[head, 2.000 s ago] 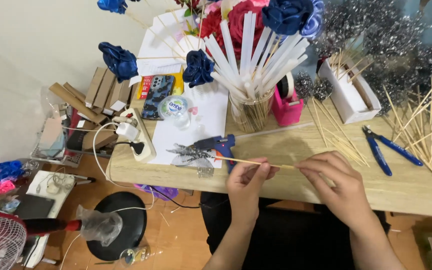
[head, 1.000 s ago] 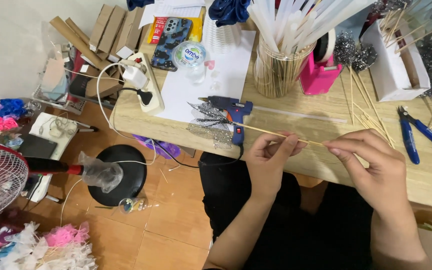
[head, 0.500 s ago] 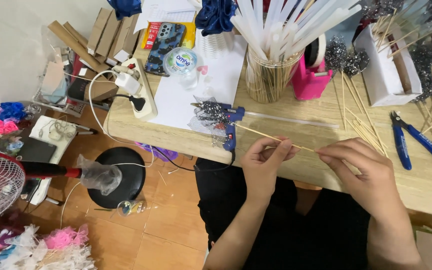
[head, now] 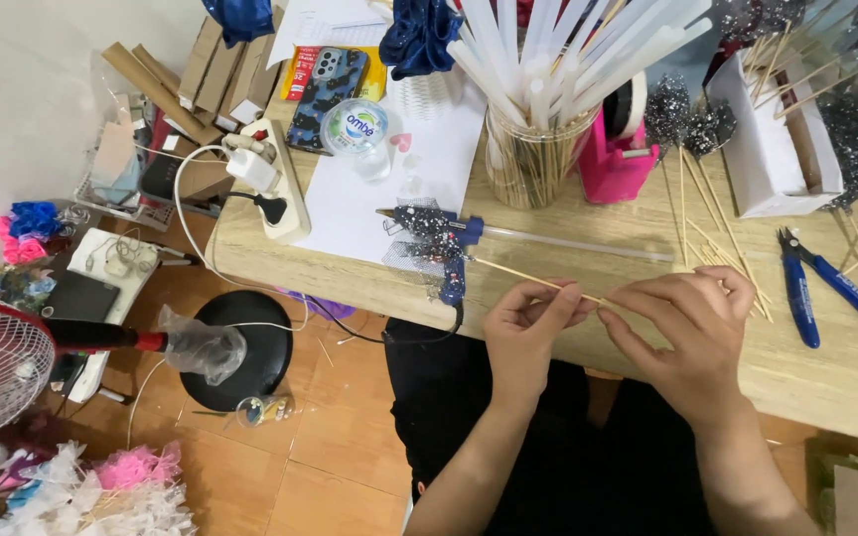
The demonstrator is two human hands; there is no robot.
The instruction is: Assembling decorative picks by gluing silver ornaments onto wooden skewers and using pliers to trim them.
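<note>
Round blue-and-white bottle-cap label on white paper, yellow-red packet under patterned phone, white open box right

Home craft table: glue gun, skewers, fabric flowers.

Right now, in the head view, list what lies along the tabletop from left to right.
White power strip → water bottle cap → blue glue gun → left hand → pink holder → right hand → blue pliers.
</note>
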